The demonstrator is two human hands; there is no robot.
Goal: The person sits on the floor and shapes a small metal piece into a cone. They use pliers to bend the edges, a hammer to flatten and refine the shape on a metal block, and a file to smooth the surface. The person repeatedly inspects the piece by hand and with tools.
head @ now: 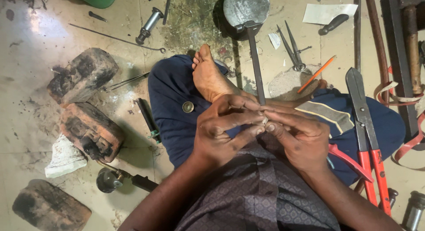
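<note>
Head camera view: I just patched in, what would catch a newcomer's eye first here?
First, the left hand and right hand meeting at centre, fingertips pinching a tiny pale piece above the lap. Next, the red-handled snips lying at the right beside the knee. Then the charred bricks on the floor at left, and a round metal pan at top centre.

A tiny pale piece (264,121) sits pinched between the fingertips of the left hand (221,131) and the right hand (299,138), over the lap. Only a sliver shows; its shape is too small to tell.
</note>
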